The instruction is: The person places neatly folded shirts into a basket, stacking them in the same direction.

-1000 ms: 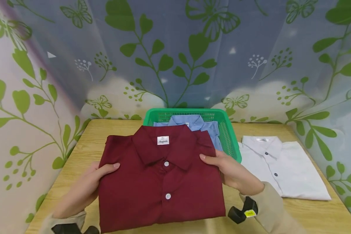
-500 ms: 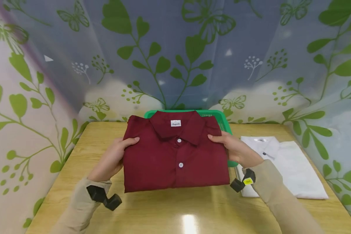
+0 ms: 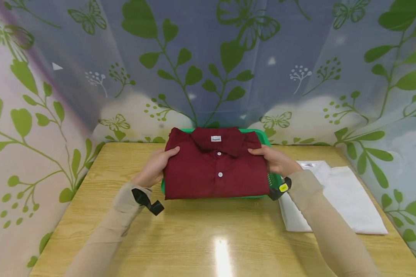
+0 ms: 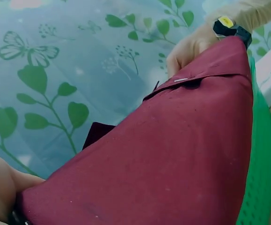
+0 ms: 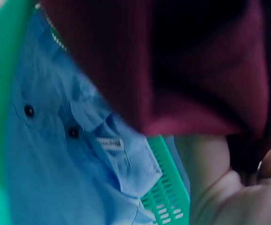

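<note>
A folded dark red shirt [image 3: 201, 173] with a collar, white label and white buttons is held level over the green basket [image 3: 275, 181]. My left hand [image 3: 156, 165] grips its left side, thumb on top and the other fingers hidden beneath. On the opposite side my right hand [image 3: 277, 158] grips it the same way. Below the red cloth, in the right wrist view, a folded blue shirt [image 5: 55, 159] with dark buttons lies inside the basket. The red shirt hides most of the basket in the head view.
To the right of the basket a folded white shirt [image 3: 353, 204] lies on the wooden table [image 3: 180, 238], partly behind my right forearm. A patterned curtain [image 3: 208, 69] hangs close behind the table and along both sides.
Both hands have carried the red shirt forward, away from me and slightly right, until it covers most of the basket and hides the blue shirt in the head view. The white shirt stays put.
</note>
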The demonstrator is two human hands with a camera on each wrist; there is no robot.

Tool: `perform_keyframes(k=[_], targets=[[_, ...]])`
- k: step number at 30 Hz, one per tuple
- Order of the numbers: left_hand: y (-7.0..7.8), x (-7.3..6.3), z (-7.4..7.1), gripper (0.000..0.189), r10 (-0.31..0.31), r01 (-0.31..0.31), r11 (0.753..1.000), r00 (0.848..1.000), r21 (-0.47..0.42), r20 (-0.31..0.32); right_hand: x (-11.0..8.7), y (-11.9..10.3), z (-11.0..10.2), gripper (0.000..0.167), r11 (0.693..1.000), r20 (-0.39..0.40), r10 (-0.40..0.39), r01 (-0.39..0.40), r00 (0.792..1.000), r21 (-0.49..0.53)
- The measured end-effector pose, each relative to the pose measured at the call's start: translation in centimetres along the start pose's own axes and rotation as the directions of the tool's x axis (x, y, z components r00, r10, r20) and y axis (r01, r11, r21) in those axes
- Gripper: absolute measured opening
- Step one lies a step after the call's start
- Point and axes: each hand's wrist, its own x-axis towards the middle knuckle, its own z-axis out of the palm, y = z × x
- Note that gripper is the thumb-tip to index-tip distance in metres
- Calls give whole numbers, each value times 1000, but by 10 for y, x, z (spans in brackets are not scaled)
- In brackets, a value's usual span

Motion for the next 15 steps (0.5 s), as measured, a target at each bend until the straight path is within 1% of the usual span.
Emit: perform_keyframes(k=[3, 7, 11, 15], targets=[[-2, 10, 2, 44, 1, -2, 998, 1000, 60, 20, 5, -1, -5, 33, 998, -21, 26, -25, 999, 54], [-2, 20, 3, 46, -5, 6, 988, 1000, 156, -6, 9, -2, -8, 22, 996, -40, 48, -45, 998, 79], [-5, 30, 3, 46, -24, 31, 979, 999, 201, -36, 14, -2, -8, 21, 996, -54, 61, -57, 997, 63], [-7, 38, 4, 45, -26, 37, 970, 999, 238, -47, 21, -2, -10, 23, 996, -43, 74, -72, 996, 44]])
